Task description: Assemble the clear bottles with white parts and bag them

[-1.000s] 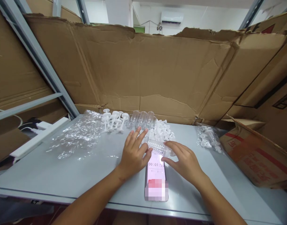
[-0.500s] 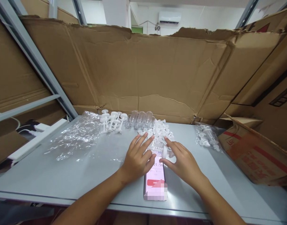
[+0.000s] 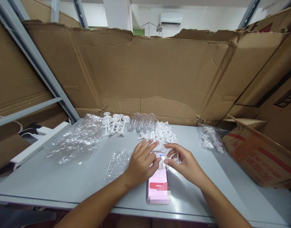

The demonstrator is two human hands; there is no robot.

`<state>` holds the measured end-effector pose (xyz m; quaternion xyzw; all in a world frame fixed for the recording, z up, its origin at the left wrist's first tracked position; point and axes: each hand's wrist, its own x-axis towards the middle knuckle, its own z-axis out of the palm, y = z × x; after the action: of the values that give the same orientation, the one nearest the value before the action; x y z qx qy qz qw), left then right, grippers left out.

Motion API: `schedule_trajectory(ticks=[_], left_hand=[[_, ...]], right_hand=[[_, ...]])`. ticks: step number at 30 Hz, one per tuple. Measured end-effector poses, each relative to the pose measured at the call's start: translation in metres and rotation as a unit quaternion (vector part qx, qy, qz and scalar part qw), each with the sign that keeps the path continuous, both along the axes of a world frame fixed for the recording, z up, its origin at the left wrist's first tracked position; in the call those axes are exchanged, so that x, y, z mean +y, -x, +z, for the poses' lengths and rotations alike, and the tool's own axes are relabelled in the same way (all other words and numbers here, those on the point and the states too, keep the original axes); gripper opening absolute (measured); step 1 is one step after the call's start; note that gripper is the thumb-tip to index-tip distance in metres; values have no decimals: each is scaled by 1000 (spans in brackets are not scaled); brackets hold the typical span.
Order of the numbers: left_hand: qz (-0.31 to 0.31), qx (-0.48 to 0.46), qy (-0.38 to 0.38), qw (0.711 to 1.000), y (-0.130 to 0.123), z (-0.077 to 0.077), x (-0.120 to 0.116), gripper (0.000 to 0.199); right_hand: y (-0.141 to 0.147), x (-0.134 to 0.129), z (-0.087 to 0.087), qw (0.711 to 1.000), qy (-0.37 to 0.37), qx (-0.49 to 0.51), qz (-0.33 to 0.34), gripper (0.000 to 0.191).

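Observation:
My left hand (image 3: 143,160) is over the phone's upper part, its longer fingers stretched out and its thumb and forefinger closed on the left end of a syringe (image 3: 162,164). My right hand (image 3: 183,161) curls round the other end, thumb and fingers bent. Fingers cover most of the syringe; a whitish part shows between the thumbs. Below them lies a lit phone (image 3: 157,182) with a red button on its screen. Just beyond the fingertips is a heap of small white plastic caps (image 3: 163,133).
White plungers (image 3: 115,123) and clear barrels (image 3: 143,120) stand at the back. Crumpled clear film (image 3: 79,136) and a flat clear bag (image 3: 117,163) lie left, a filled bag (image 3: 210,139) right. Cardboard (image 3: 147,69) walls the back; a carton (image 3: 257,155) and power strip (image 3: 41,141) flank the table.
My hands have drawn closer together over the phone, and the right fingers have curled in. The clear barrel that showed between them is now mostly covered. The flat bag at left shows more plainly.

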<state>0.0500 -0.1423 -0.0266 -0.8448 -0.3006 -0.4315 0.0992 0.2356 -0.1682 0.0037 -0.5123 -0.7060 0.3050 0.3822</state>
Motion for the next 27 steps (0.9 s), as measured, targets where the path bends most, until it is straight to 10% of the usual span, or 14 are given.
schedule_trajectory(ticks=[13,27], left_hand=[[34,-71,118,990,8,14,2,18],[-19,8,150,988,-2,7,-6,17]], right_hand=[[1,0,3,972,84,189,115,23],[11,0,-12,980,-139,-136,38,22]])
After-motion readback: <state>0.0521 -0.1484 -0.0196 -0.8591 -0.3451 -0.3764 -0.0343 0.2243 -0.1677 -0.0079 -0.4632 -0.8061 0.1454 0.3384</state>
